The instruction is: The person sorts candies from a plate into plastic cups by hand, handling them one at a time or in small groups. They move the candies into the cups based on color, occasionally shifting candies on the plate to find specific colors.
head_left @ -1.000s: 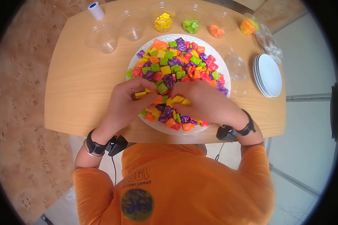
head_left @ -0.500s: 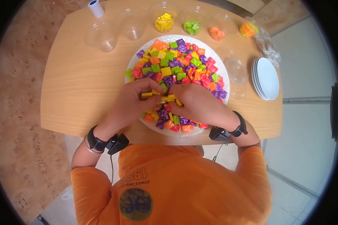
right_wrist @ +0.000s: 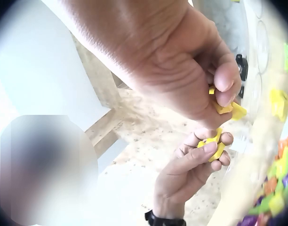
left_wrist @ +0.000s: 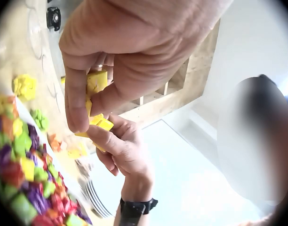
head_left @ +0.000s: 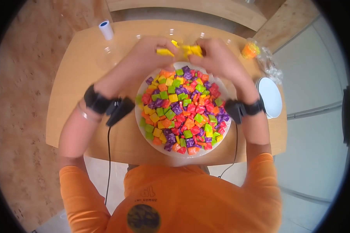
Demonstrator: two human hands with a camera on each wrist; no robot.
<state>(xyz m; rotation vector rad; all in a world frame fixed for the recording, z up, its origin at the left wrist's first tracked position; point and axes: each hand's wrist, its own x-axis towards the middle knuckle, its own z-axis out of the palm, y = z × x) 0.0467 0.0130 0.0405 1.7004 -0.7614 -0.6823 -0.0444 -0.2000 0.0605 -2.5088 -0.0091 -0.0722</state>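
Note:
Above the far rim of the white plate [head_left: 142, 128], the left hand [head_left: 142, 56] grips several yellow wrapped pieces [head_left: 164, 51] in curled fingers. Facing it from the right, the right hand [head_left: 218, 58] pinches more yellow pieces [head_left: 193, 50]. Both hands are raised over the row of clear bowls, mostly hidden behind them. In the left wrist view the right hand [left_wrist: 132, 150] is just below the left hand [left_wrist: 130, 52], yellow pieces [left_wrist: 97, 81] between thumb and fingers. The right wrist view shows yellow pieces [right_wrist: 218, 151] in the left hand [right_wrist: 186, 165]. A mixed-colour heap [head_left: 182, 112] covers the plate.
A white roll [head_left: 106, 30] stands at the back left. At the right are a container of orange and yellow pieces [head_left: 250, 50], crumpled clear plastic [head_left: 271, 68] and stacked white plates [head_left: 270, 97]. Yellow [left_wrist: 24, 87] and green [left_wrist: 40, 119] pieces lie beyond the plate.
Both hands have lifted from the near half of the heap and moved away from the body, past the plate's far rim, carrying yellow pieces. The head view has shifted, so the plate appears lower.

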